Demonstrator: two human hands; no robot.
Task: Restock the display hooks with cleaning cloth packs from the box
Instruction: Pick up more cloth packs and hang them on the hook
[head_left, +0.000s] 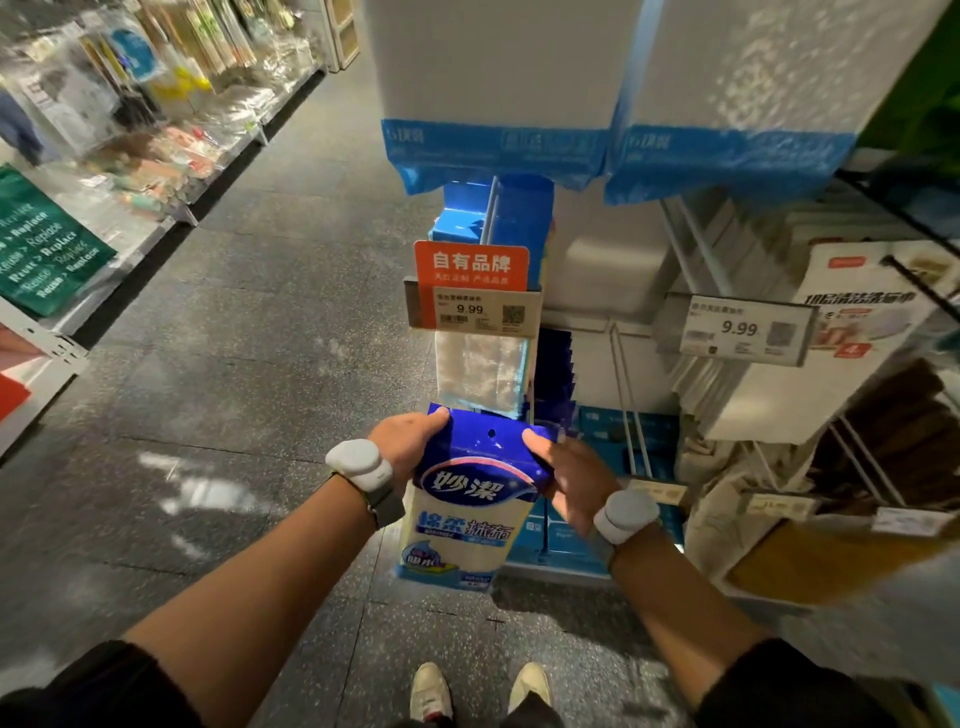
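Note:
I hold one cleaning cloth pack (460, 512) with both hands in front of the display end. It has a blue header card with a hang hole and pale yellow cloth below. My left hand (402, 444) grips the header's left corner, my right hand (569, 475) grips its right edge. Just above the pack, a white cloth pack (480, 371) hangs on a display hook (491, 213) behind a 9.99 price tag (475, 309). Several blue packs (556, 369) hang on the hook beside it. No box is in view.
A second hook with a 9.99 tag (740, 330) and white packs stands to the right, with brown cloths (893, 431) beyond. White cartons with blue tape (498, 150) sit overhead. Aisle shelves (156, 130) line the left across the grey floor (249, 364).

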